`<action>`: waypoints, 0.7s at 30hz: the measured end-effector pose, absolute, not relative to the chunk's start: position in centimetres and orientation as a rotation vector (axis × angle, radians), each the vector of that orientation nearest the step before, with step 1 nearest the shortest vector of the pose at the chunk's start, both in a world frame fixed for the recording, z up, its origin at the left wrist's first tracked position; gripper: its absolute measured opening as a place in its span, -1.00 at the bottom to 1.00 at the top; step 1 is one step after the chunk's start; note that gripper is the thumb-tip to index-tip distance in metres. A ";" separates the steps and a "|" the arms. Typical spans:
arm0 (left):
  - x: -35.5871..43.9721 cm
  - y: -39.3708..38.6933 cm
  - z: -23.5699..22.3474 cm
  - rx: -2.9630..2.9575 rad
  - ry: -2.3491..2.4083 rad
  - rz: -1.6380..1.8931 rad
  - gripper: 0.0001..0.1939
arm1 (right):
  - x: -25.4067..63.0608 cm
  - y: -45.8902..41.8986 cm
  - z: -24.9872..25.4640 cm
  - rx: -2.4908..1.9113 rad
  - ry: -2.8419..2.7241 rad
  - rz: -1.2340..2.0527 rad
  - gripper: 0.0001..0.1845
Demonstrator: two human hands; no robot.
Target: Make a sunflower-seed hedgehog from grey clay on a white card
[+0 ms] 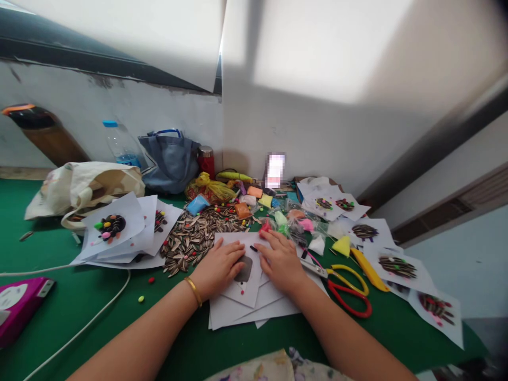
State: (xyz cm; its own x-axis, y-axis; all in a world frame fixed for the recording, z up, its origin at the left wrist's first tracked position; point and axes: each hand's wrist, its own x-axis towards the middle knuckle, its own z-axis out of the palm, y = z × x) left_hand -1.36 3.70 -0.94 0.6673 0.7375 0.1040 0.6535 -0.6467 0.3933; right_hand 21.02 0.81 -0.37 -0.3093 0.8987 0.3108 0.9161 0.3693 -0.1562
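My left hand (222, 269), with a gold bangle at the wrist, lies with fingers stretched over the left part of a white paper sheet (248, 297). Beside its fingertips a dark grey flat shape (243, 270) is on the sheet, with small white and red bits below it. My right hand (281, 260) rests on the paper's right side, fingers apart. Close to its index fingertip lies a small black piece (254, 248); whether they touch I cannot tell. More white sheets are stacked underneath. Scissors (345, 288) with red and yellow handles lie right of my right hand.
Sunflower seeds (190, 235) are heaped left of the paper. Bagged coloured clay (293, 222) lies behind my hands. Decorated sheets (119, 233) sit at left, others (400, 267) at right. A yellow cutter (369, 269), a cable (99, 312) and a purple box (21, 307) are nearby.
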 end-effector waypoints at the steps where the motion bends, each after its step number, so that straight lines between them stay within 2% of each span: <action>1: -1.3 3.7 -0.9 2.559 1.105 0.369 -0.58 | 21.1 0.9 -0.4 -1.606 -2.262 -0.082 -0.66; 8: -1.2 3.6 -0.6 2.543 1.120 0.360 -0.59 | 20.4 2.0 -0.9 -1.606 -2.254 -0.114 -0.76; 13: -1.3 3.6 -0.6 2.541 1.115 0.389 -0.59 | 19.8 2.9 -1.0 -1.553 -2.285 -0.138 -0.89; 18: -1.5 3.7 -0.9 2.539 1.092 0.396 -0.58 | 20.4 3.0 -0.9 -1.552 -2.313 -0.136 -0.86; 21: -1.5 3.7 -1.0 2.536 1.083 0.406 -0.58 | 21.0 2.1 -1.0 -1.553 -2.335 -0.118 -0.76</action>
